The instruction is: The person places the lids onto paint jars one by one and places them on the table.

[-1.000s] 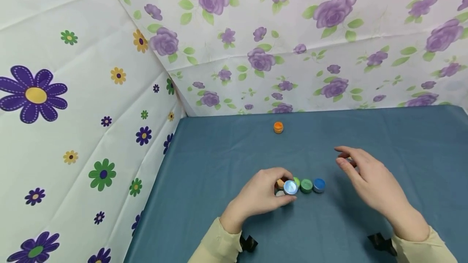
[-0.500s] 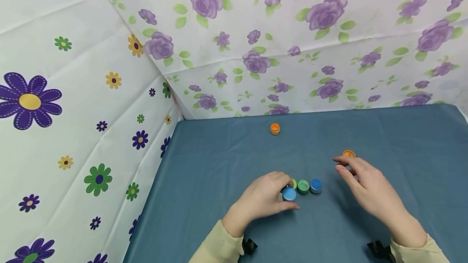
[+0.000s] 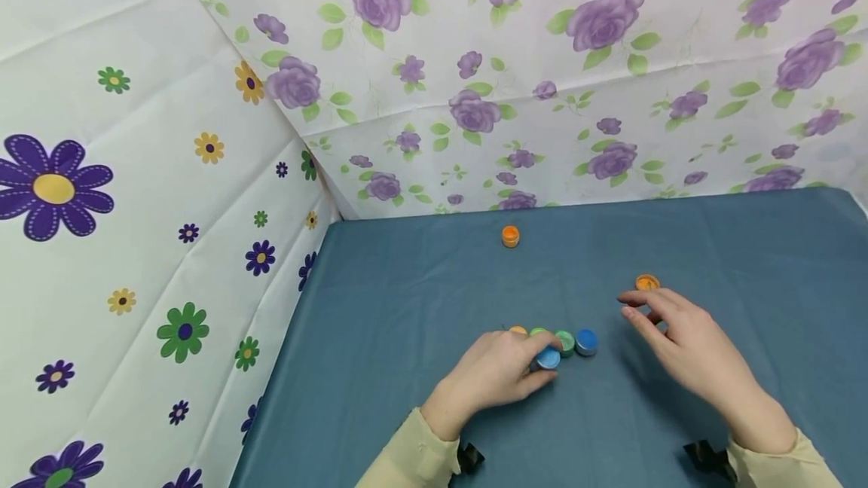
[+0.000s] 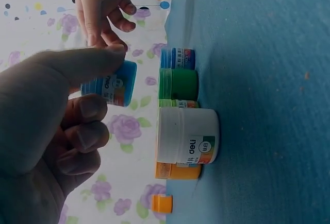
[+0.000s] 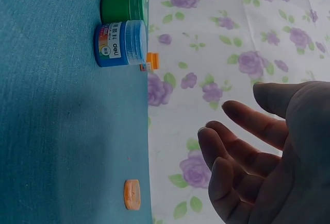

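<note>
My left hand (image 3: pixel 490 370) pinches a light blue paint jar (image 3: pixel 548 358) between thumb and fingers, raised off the table in the left wrist view. Beneath it stands a row of lidded paint jars: yellow-orange (image 3: pixel 518 330), light green (image 3: pixel 538 332), green (image 3: pixel 565 343) and dark blue (image 3: pixel 586 343). A white jar (image 4: pixel 175 136) stands nearest the left wrist camera; my left hand hides it in the head view. My right hand (image 3: pixel 698 349) hovers with loosely bent fingers and nothing in them, close to an orange lid (image 3: pixel 647 282) on the table.
A small orange jar (image 3: pixel 510 236) stands alone toward the back edge of the blue-covered table (image 3: pixel 393 285). Flowered sheets hang behind (image 3: pixel 434 59) and on the left (image 3: pixel 149 247). Black straps show at both wrists.
The left hand has moved a little to the right with the light blue jar, lower than one second ago. The orange lid near the right hand has come into fuller view; that hand barely moved.
</note>
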`<state>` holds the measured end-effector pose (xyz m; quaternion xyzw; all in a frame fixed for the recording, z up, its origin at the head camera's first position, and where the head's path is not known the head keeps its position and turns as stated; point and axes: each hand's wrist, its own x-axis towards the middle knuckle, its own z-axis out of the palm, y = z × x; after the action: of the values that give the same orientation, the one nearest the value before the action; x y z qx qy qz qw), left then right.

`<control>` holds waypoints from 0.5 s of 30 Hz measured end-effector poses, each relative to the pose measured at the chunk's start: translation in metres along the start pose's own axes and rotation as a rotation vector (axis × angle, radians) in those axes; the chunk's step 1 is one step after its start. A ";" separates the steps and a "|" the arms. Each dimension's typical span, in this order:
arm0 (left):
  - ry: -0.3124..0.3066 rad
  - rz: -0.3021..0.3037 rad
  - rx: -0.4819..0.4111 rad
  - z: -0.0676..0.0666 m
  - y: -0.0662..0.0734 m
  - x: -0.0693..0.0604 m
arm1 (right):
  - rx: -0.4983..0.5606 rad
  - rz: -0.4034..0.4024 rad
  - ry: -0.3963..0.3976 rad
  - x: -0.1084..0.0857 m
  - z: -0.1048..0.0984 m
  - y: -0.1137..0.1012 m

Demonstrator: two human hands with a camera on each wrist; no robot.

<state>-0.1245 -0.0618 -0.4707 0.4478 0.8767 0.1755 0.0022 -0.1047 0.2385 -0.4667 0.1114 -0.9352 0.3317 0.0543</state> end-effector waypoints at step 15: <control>-0.056 -0.080 0.017 0.007 0.004 -0.002 | -0.011 -0.010 0.012 -0.002 0.001 0.005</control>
<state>-0.1193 -0.0586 -0.4766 0.4172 0.8949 0.1554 0.0301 -0.1039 0.2415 -0.4708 0.1136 -0.9361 0.3269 0.0623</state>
